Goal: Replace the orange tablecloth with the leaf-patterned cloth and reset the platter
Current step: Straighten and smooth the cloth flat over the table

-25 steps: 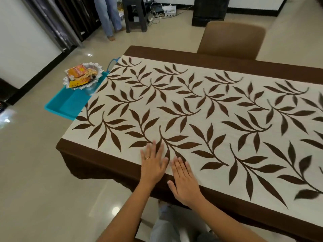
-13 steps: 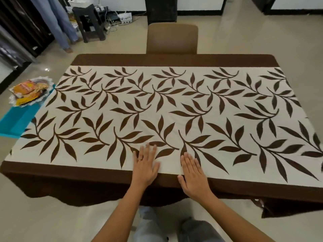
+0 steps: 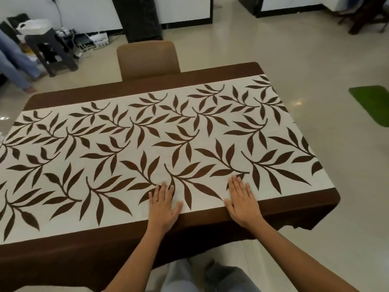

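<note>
Two bare hands lie flat on the cream cloth with brown leaf pattern and dark brown border (image 3: 126, 144), which is spread smooth across the middle of the frame, its border hanging over the near edge. The left hand (image 3: 163, 204), wearing a ring, rests at lower centre with fingers straight and slightly spread, gripping nothing. The right hand (image 3: 243, 200) lies apart from it to the right, fingers straight and close together, palm down across the border seam. A brown padded chair (image 3: 147, 57) stands at the cloth's far edge, upper centre. A green mat (image 3: 372, 104) lies on the floor at right.
</note>
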`<state>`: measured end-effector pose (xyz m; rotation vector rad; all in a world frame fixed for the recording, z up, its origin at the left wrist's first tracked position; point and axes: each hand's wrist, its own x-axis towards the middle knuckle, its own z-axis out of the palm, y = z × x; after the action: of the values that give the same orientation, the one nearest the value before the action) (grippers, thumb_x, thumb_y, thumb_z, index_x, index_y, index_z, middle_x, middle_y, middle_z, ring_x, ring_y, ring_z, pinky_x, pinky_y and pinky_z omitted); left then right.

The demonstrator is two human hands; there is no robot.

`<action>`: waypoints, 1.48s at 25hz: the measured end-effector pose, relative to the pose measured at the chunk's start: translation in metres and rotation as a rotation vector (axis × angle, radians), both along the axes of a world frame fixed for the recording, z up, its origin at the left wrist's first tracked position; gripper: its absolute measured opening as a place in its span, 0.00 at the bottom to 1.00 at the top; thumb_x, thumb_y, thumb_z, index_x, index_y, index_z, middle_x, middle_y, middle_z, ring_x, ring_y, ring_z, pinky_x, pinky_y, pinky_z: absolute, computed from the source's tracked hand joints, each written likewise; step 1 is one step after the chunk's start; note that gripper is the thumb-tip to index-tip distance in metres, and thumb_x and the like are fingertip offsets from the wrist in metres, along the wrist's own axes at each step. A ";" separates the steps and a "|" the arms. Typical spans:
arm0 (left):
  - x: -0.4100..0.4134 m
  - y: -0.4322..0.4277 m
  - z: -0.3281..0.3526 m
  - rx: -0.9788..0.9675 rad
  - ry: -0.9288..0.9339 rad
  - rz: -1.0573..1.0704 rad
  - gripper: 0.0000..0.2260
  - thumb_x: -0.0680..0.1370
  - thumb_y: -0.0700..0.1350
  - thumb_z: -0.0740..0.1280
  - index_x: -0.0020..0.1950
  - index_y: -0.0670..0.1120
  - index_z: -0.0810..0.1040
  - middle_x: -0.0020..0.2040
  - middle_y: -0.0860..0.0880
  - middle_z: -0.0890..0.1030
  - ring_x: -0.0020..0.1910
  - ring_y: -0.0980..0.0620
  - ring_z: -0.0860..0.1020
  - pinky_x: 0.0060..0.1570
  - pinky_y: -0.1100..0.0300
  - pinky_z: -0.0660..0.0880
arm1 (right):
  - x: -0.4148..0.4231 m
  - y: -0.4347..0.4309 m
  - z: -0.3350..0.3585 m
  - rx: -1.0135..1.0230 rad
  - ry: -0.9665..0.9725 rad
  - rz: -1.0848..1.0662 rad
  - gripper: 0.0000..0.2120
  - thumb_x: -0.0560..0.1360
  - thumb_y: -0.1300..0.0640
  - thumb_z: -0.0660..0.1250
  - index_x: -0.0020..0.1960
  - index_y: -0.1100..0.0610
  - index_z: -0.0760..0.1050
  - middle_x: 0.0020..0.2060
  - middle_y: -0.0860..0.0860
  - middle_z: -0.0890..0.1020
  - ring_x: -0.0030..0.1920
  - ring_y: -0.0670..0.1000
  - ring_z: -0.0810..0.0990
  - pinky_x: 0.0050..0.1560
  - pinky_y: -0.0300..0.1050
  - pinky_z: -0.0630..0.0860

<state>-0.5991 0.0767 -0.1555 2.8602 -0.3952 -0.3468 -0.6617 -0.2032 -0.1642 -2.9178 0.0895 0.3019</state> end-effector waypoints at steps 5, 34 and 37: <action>-0.002 -0.092 0.002 -0.028 -0.035 -0.197 0.28 0.82 0.59 0.49 0.79 0.55 0.42 0.79 0.51 0.38 0.77 0.50 0.37 0.74 0.49 0.35 | -0.004 0.017 -0.001 0.073 0.004 0.037 0.31 0.82 0.43 0.43 0.77 0.56 0.34 0.76 0.51 0.35 0.76 0.50 0.33 0.76 0.49 0.33; 0.002 -0.230 -0.006 -0.015 0.000 -0.304 0.26 0.81 0.59 0.46 0.78 0.59 0.41 0.78 0.57 0.39 0.77 0.55 0.37 0.74 0.51 0.33 | -0.033 -0.197 -0.002 0.014 -0.023 0.001 0.31 0.81 0.41 0.42 0.78 0.53 0.36 0.77 0.48 0.38 0.77 0.48 0.35 0.76 0.51 0.34; -0.005 -0.243 -0.002 -0.005 -0.016 -0.179 0.27 0.79 0.57 0.45 0.79 0.58 0.46 0.79 0.55 0.41 0.78 0.51 0.40 0.75 0.47 0.34 | -0.036 -0.238 0.001 0.042 -0.012 0.041 0.31 0.81 0.41 0.42 0.78 0.53 0.35 0.76 0.48 0.36 0.76 0.47 0.33 0.76 0.50 0.34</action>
<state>-0.6044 -0.1662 -0.1575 2.8313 -0.6564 -0.3535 -0.6978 -0.4416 -0.1636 -2.8818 0.0218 0.2890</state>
